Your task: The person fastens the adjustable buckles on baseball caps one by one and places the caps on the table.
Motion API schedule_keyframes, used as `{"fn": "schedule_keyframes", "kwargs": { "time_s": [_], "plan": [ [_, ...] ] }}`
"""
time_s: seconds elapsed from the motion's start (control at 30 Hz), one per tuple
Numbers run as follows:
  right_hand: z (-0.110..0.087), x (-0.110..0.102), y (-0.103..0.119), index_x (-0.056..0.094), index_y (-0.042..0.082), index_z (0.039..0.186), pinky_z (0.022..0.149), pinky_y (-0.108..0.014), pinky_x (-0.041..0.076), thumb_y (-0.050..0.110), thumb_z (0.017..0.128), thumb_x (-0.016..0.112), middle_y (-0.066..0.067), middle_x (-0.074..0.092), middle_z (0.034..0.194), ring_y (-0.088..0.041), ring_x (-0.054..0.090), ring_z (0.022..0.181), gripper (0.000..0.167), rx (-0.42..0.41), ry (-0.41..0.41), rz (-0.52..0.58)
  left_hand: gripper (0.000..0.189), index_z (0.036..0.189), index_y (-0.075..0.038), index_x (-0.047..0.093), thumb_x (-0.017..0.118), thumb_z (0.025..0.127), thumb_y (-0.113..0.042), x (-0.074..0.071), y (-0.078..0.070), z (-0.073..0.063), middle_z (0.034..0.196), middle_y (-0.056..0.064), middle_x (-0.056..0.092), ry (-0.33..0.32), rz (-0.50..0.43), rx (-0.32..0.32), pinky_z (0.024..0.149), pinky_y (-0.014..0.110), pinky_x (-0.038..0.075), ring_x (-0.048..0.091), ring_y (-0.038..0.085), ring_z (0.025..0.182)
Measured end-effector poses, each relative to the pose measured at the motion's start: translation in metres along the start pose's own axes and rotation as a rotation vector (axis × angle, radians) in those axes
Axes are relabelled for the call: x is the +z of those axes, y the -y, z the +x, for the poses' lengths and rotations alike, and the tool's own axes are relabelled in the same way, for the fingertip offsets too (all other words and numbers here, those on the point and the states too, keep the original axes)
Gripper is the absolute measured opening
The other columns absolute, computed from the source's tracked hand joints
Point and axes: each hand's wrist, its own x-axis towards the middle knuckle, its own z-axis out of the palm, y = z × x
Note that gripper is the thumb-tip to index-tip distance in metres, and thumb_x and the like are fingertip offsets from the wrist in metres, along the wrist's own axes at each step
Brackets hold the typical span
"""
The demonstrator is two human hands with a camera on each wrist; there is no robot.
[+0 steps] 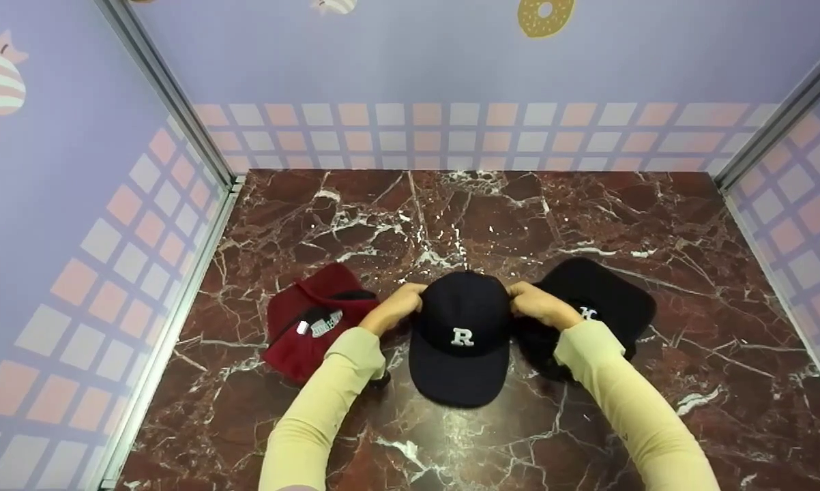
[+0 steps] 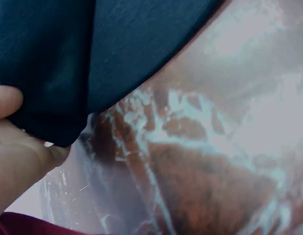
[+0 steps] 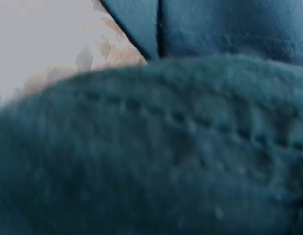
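Note:
A dark navy baseball cap (image 1: 466, 310) with a white letter R sits in the middle, its brim pointing toward me. My left hand (image 1: 398, 305) pinches the cap's left edge; in the left wrist view the thumb and fingers of that hand (image 2: 24, 152) grip the dark fabric. On the opposite side my right hand (image 1: 541, 305) holds the cap's right edge with curled fingers. A red cap (image 1: 301, 351) lies by my left forearm, and a black cap (image 1: 611, 293) lies partly under my right hand. Blurred dark stitched fabric (image 3: 156, 147) fills most of the right wrist view, hiding the right fingers there.
All the caps lie on a brown marble-patterned table (image 1: 519, 443). Lilac panels with pink and white squares stand at the back (image 1: 451, 68), the left (image 1: 62, 204) and the right (image 1: 806, 184).

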Motion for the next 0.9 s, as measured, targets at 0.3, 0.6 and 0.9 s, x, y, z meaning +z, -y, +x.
{"fn": "schedule_keyframes", "kwargs": {
  "time_s": [0.3, 0.6, 0.9],
  "plan": [
    [0.015, 0.006, -0.017, 0.062, 0.010, 0.075, 0.058, -0.025, 0.046, -0.009, 0.067, 0.036, 0.004, 0.059, 0.065, -0.009, 0.055, 0.060, 0.033, -0.098, -0.134, 0.297, 0.038, 0.087, 0.013, 0.059, 0.030, 0.063, 0.017, 0.011, 0.010, 0.008, 0.065, -0.005, 0.051, -0.204, -0.154, 0.022, 0.056, 0.019, 0.039, 0.046, 0.007, 0.061],
    [0.011, 0.010, -0.004, 0.043, 0.012, 0.056, 0.056, -0.024, 0.037, -0.012, 0.073, 0.034, 0.005, 0.044, 0.057, -0.008, 0.044, 0.054, 0.030, -0.033, -0.308, 0.382, 0.026, 0.068, 0.000, 0.054, 0.036, 0.052, 0.011, 0.006, 0.031, 0.021, 0.065, 0.000, 0.050, -0.326, -0.223, 0.101, 0.054, 0.024, 0.035, 0.045, 0.013, 0.063],
    [0.003, 0.013, 0.012, 0.050, 0.009, 0.076, 0.064, -0.023, 0.042, -0.002, 0.088, 0.034, 0.005, 0.053, 0.066, -0.008, 0.052, 0.063, 0.024, 0.028, -0.356, 0.485, 0.028, 0.080, -0.010, 0.060, 0.041, 0.063, 0.003, -0.020, 0.203, 0.148, 0.076, 0.003, 0.054, -0.450, -0.329, 0.008, 0.057, 0.027, 0.038, 0.048, 0.017, 0.067]
  ]
}}
